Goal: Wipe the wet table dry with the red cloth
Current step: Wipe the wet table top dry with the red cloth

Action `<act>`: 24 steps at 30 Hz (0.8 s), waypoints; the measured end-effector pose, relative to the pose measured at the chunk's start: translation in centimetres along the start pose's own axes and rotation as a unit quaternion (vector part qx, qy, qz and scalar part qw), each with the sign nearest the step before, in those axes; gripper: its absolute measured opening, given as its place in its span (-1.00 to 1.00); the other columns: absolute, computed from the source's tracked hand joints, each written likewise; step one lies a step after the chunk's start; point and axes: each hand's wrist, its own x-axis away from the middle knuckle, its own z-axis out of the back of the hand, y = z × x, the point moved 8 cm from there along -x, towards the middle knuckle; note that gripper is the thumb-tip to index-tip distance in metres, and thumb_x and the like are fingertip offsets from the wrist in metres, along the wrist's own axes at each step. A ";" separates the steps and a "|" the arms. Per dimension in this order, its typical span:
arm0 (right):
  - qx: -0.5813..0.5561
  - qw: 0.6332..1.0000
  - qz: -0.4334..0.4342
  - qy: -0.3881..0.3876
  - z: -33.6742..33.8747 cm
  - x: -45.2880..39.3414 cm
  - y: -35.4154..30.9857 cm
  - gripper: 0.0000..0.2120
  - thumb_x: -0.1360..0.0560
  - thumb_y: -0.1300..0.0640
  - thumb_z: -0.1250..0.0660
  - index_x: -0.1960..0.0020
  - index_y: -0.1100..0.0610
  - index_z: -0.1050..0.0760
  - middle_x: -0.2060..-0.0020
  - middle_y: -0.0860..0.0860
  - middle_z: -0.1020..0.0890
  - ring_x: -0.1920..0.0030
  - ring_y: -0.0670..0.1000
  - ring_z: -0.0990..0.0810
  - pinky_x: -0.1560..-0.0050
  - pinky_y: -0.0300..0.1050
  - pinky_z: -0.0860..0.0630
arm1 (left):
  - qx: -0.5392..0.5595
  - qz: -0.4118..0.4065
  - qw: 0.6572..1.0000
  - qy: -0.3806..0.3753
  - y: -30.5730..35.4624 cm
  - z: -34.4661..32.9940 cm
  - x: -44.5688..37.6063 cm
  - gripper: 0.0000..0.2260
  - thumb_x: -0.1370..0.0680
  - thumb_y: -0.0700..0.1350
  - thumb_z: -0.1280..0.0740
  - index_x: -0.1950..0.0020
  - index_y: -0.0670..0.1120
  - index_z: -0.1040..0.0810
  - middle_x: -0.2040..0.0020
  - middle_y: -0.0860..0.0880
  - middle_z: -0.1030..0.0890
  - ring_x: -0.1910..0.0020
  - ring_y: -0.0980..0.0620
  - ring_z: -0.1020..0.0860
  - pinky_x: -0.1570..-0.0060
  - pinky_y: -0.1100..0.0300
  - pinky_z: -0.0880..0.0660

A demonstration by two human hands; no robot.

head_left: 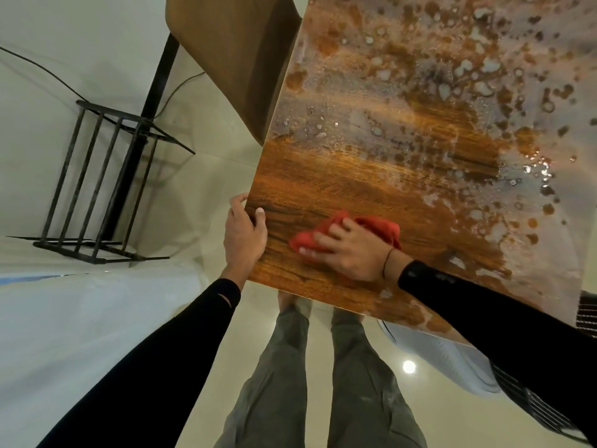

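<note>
The red cloth [374, 226] is lying bunched on the near-left part of the desk [371, 163], under the right hand [350, 252], whose fingers are spreading flat over it and pressing it down. The wood around it is looking dry — the puddles and droplets are sitting farther out, ahead and to the right of that hand. The left hand [244, 234] is curling over the desk's left edge, thumb on top, bracing. A chair [235, 53] is standing beyond.

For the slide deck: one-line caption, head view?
Right hand presses red cloth on wet table; left hand grips its edge.
</note>
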 end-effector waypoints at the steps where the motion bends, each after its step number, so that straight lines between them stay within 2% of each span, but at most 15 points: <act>1: 0.015 0.998 -0.060 0.011 0.5 -0.2 3.2 -0.33 -0.66 -0.11 -0.22 -0.73 -0.04 -0.14 -0.44 0.15 -0.41 -0.19 0.19 -0.40 -0.19 0.21 -0.41 | -0.005 0.008 1.000 -0.004 -0.3 -0.1 0.0 -0.64 -0.74 0.14 -0.22 -0.50 0.08 -0.28 -0.38 -0.04 -0.57 -0.31 -0.11 -0.60 -0.31 -0.17 -0.59; 5: 0.049 0.956 -0.290 0.006 2.5 -0.6 12.3 -0.42 -0.69 -0.08 -0.10 -0.70 -0.05 -0.20 -0.40 0.20 -0.42 -0.20 0.28 -0.45 -0.11 0.19 -0.41 | -0.037 0.048 0.998 -0.011 -1.8 -0.5 0.6 -0.61 -0.74 0.23 -0.17 -0.42 0.01 -0.37 -0.27 -0.04 -0.61 -0.24 -0.16 -0.63 -0.24 -0.18 -0.58; 8: 0.036 0.927 -0.374 0.019 3.1 -0.7 11.8 -0.46 -0.71 -0.04 -0.11 -0.68 -0.02 -0.25 -0.45 0.19 -0.41 -0.23 0.29 -0.45 -0.13 0.22 -0.40 | -0.064 0.069 0.996 -0.013 -2.7 -0.6 1.5 -0.55 -0.72 0.32 -0.11 -0.36 -0.01 -0.38 -0.18 -0.05 -0.61 -0.17 -0.21 -0.64 -0.23 -0.22 -0.58; 10: 0.017 0.946 -0.323 0.030 2.4 -0.9 7.7 -0.43 -0.69 -0.06 -0.15 -0.68 -0.01 -0.25 -0.45 0.19 -0.41 -0.22 0.27 -0.46 -0.14 0.21 -0.37 | -0.073 0.079 0.994 -0.007 -2.9 -0.4 2.0 -0.50 -0.72 0.35 -0.10 -0.38 -0.04 -0.39 -0.21 -0.10 -0.62 -0.18 -0.23 -0.64 -0.25 -0.23 -0.57; 13: -0.008 0.993 -0.119 -0.008 0.4 0.3 -2.1 -0.28 -0.61 -0.13 -0.31 -0.70 0.00 -0.18 -0.45 0.17 -0.39 -0.20 0.23 -0.40 -0.20 0.24 -0.37 | -0.086 0.088 0.992 0.005 -2.7 -0.3 2.7 -0.46 -0.72 0.36 -0.10 -0.40 -0.07 -0.41 -0.26 -0.15 -0.63 -0.21 -0.26 -0.63 -0.26 -0.22 -0.56; 16: 0.009 0.997 0.038 -0.062 -1.2 3.8 -8.2 -0.15 -0.54 -0.16 -0.40 -0.72 0.02 -0.15 -0.45 0.14 -0.38 -0.19 0.21 -0.39 -0.18 0.24 -0.42 | -0.094 0.102 0.990 0.018 -2.3 0.0 3.4 -0.44 -0.71 0.36 -0.11 -0.40 -0.09 -0.42 -0.27 -0.16 -0.64 -0.22 -0.27 -0.63 -0.25 -0.21 -0.56; 19: 0.031 0.989 0.134 -0.048 -1.4 5.8 -8.1 -0.22 -0.58 -0.11 -0.39 -0.71 0.02 -0.18 -0.46 0.12 -0.39 -0.22 0.20 -0.42 -0.21 0.26 -0.39 | -0.076 0.128 0.988 0.041 -2.6 0.1 4.3 -0.40 -0.68 0.39 -0.15 -0.41 -0.10 -0.44 -0.28 -0.17 -0.63 -0.24 -0.26 -0.62 -0.26 -0.21 -0.56; 21: 0.018 0.989 0.143 -0.032 -0.9 6.2 -5.4 -0.27 -0.62 -0.09 -0.33 -0.72 -0.01 -0.15 -0.45 0.12 -0.40 -0.21 0.20 -0.40 -0.21 0.25 -0.36 | -0.054 0.156 0.984 0.066 -3.4 -0.1 5.6 -0.36 -0.65 0.42 -0.20 -0.42 -0.10 -0.43 -0.29 -0.17 -0.61 -0.27 -0.26 -0.60 -0.27 -0.21 -0.54; 24: 0.031 0.999 0.039 0.001 0.3 6.3 2.0 -0.36 -0.67 -0.07 -0.19 -0.72 -0.05 -0.15 -0.43 0.13 -0.40 -0.17 0.19 -0.39 -0.18 0.20 -0.37 | 0.033 0.214 0.967 0.130 -5.3 -1.2 9.7 -0.28 -0.59 0.45 -0.28 -0.48 -0.09 -0.39 -0.36 -0.17 -0.56 -0.35 -0.27 -0.56 -0.34 -0.22 -0.51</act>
